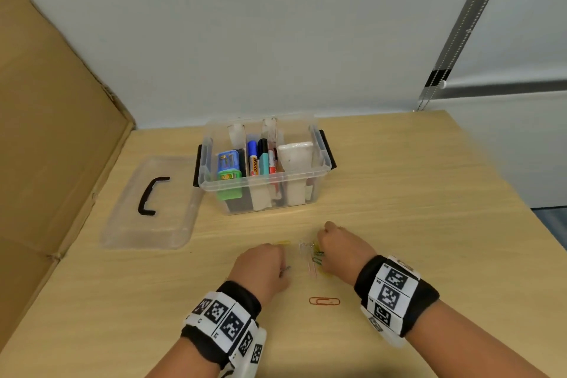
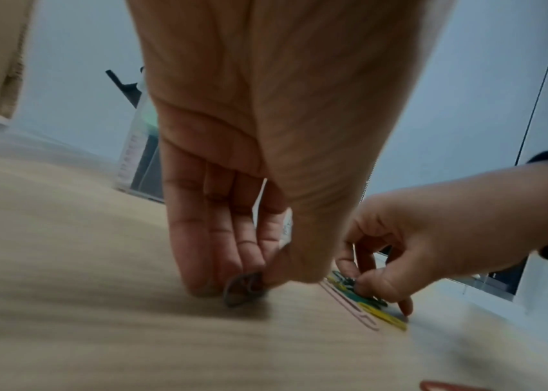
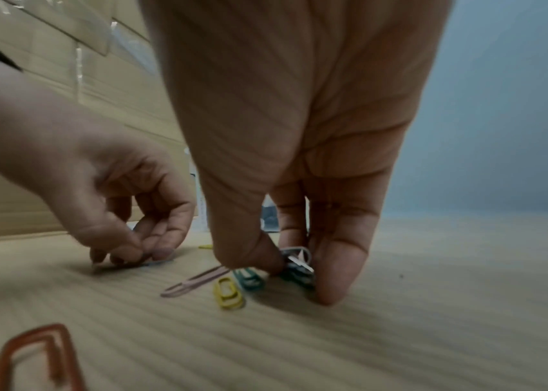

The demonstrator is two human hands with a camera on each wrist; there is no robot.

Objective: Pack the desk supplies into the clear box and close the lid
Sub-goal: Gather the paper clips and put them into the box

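The clear box (image 1: pixel 322 144) stands lidless at the table's back, with markers, a green stapler and a white block inside. Its clear lid (image 1: pixel 147 224) with a black handle lies flat to the box's left. Loose paper clips (image 1: pixel 311 250) lie in front of the box. My left hand (image 1: pixel 260 267) pinches a grey paper clip (image 2: pixel 242 289) against the tabletop. My right hand (image 1: pixel 340 250) pinches a small bunch of paper clips (image 3: pixel 297 262) between thumb and fingers. Pink (image 3: pixel 195 281), yellow (image 3: pixel 227 292) and green (image 3: pixel 249 277) clips lie beside it. An orange clip (image 1: pixel 324 301) lies nearer me.
A tall cardboard sheet (image 1: pixel 52 132) stands along the left side of the wooden table (image 1: pixel 429 224). A pale wall is behind the box. The table's right edge runs past my right forearm. Another yellow clip (image 1: pixel 282 242) lies just beyond my left hand.
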